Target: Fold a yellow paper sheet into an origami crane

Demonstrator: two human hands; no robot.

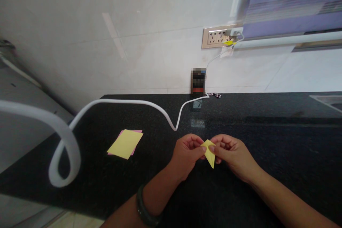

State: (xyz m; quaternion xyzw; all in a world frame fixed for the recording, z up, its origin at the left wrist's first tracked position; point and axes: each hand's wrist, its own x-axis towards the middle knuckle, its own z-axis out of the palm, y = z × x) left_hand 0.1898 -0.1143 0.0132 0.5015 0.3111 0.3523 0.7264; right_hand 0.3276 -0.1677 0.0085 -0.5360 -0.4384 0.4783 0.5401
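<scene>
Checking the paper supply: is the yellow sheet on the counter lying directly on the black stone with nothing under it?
No, the yellow sheet lies on a pink sheet whose edges show along its top and bottom, on the black counter.

Plenty of open counter (280,139) to the right of the hands, clear black stone almost to the sink (330,101) at the back right corner. On the left, a small stack of paper sheets (125,144) lies flat near the front edge. The white cable (128,102) snakes along the back edge and loops off the left end. A phone (198,82) leans on the back wall.
</scene>
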